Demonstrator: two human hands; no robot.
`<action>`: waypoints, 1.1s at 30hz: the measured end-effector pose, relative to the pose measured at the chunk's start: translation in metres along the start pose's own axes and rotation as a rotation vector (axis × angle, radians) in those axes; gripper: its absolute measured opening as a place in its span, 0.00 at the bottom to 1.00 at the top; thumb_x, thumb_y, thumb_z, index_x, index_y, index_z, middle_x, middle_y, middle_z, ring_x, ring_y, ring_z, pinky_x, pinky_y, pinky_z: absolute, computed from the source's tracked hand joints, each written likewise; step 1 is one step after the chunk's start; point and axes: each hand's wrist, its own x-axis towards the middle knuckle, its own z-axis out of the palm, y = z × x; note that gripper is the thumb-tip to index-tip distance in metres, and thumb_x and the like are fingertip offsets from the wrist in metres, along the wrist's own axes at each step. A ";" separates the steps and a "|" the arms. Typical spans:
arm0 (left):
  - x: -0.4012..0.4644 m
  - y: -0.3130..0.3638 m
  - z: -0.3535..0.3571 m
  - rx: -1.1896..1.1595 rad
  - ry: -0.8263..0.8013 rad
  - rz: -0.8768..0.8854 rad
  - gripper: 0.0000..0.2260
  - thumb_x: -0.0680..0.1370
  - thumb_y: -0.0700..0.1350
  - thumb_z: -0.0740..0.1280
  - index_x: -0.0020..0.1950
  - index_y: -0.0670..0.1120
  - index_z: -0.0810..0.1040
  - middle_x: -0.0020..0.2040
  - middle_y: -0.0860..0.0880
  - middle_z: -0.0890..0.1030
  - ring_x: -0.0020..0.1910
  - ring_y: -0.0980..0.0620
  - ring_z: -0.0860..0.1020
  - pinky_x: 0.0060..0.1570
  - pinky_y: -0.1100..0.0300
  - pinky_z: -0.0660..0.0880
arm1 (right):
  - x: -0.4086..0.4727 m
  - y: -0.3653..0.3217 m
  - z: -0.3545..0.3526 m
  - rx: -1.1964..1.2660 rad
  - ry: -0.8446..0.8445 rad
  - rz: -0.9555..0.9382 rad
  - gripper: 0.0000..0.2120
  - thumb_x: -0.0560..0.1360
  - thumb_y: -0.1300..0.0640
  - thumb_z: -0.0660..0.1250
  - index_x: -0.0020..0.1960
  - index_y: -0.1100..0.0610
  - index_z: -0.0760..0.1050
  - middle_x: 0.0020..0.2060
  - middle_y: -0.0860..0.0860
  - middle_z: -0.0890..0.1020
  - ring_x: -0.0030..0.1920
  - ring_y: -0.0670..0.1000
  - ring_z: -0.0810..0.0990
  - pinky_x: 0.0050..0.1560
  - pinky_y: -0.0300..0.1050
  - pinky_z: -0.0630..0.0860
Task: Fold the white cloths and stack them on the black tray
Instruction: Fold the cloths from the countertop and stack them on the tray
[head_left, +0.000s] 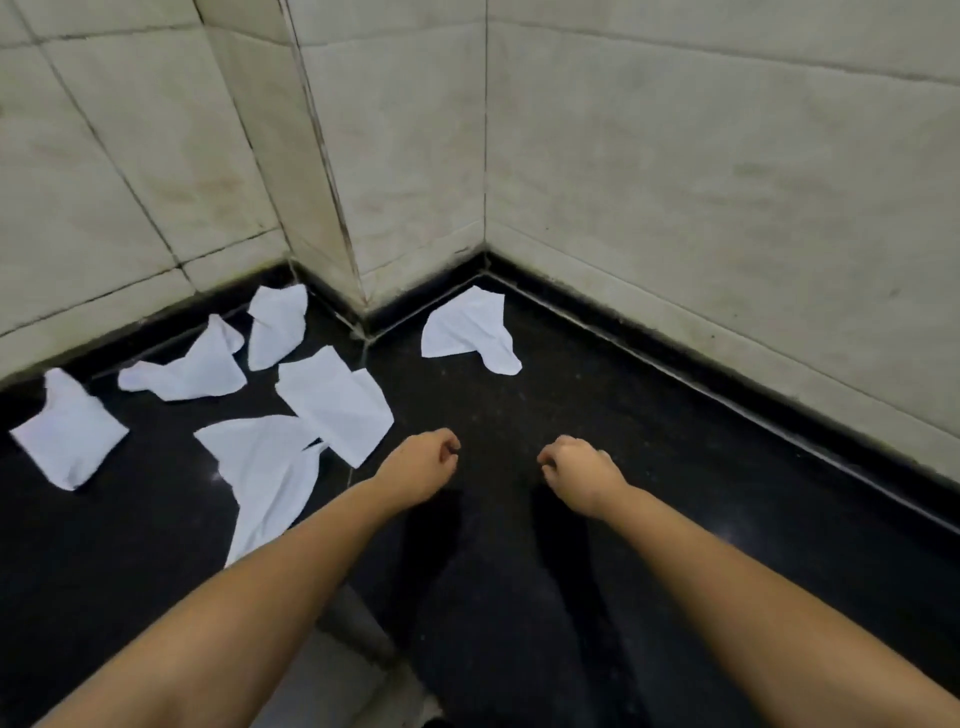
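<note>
Hands: your left hand (421, 465) and right hand (576, 470) are both clenched on nothing, over the tabletop (519, 405) out front of the wall corner (361, 296).
Cloths: five crumpled cloths (187, 369) left of that corner, lone cloth (470, 327) just right of it.
Tray: can't spot it tbh.
Tip: I'd start with the nearest cloth (337, 402), spread it flat, then match corners before creasing.

Nothing readable here, honestly. No letters, numbers or logos on the white cloths (332, 400) lying left of the left hand (418, 465), or on the one out ahead of the right hand (579, 475). The wall tiles (675, 182) and the black surface (597, 374) under the hands are plain too.
</note>
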 end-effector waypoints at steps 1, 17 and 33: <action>0.026 -0.010 -0.009 0.018 -0.005 0.003 0.12 0.79 0.43 0.60 0.61 0.45 0.75 0.52 0.47 0.80 0.53 0.47 0.78 0.54 0.56 0.73 | 0.025 -0.006 -0.003 0.012 0.010 0.015 0.16 0.81 0.55 0.54 0.65 0.54 0.73 0.63 0.53 0.73 0.63 0.55 0.73 0.63 0.53 0.70; 0.228 -0.079 -0.027 0.454 0.092 0.208 0.10 0.78 0.38 0.56 0.56 0.41 0.73 0.57 0.42 0.75 0.57 0.44 0.72 0.55 0.54 0.67 | 0.198 -0.008 -0.009 -0.095 0.163 0.182 0.14 0.77 0.63 0.56 0.62 0.58 0.71 0.58 0.54 0.73 0.59 0.56 0.70 0.57 0.48 0.66; 0.019 -0.019 -0.044 -0.493 0.257 0.244 0.05 0.78 0.40 0.63 0.48 0.50 0.75 0.43 0.56 0.78 0.41 0.60 0.76 0.39 0.70 0.73 | -0.030 0.021 -0.042 0.610 0.592 0.050 0.06 0.79 0.59 0.62 0.50 0.53 0.77 0.44 0.46 0.81 0.44 0.46 0.77 0.43 0.29 0.70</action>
